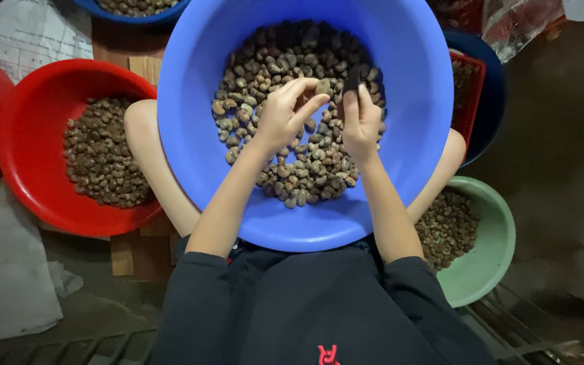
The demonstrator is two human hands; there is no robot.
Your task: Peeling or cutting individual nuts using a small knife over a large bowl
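A small nut-sorting workplace is suggested: plastic basins filled with brown nuts are crowded on a floor.

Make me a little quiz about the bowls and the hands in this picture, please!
1. True or false: the big round blue plastic basin rests on the person's lap and holds brown nuts.
2. Which hand pinches a single pale nut in its grip: the left hand or the right hand?
3. Multiple choice: the round green plastic bowl lies
A. at the person's left
B. at the person's right
C. inside the blue basin

Key
1. True.
2. The left hand; the right hand holds a small dark piece.
3. B; the round red plastic bowl lies at the left.
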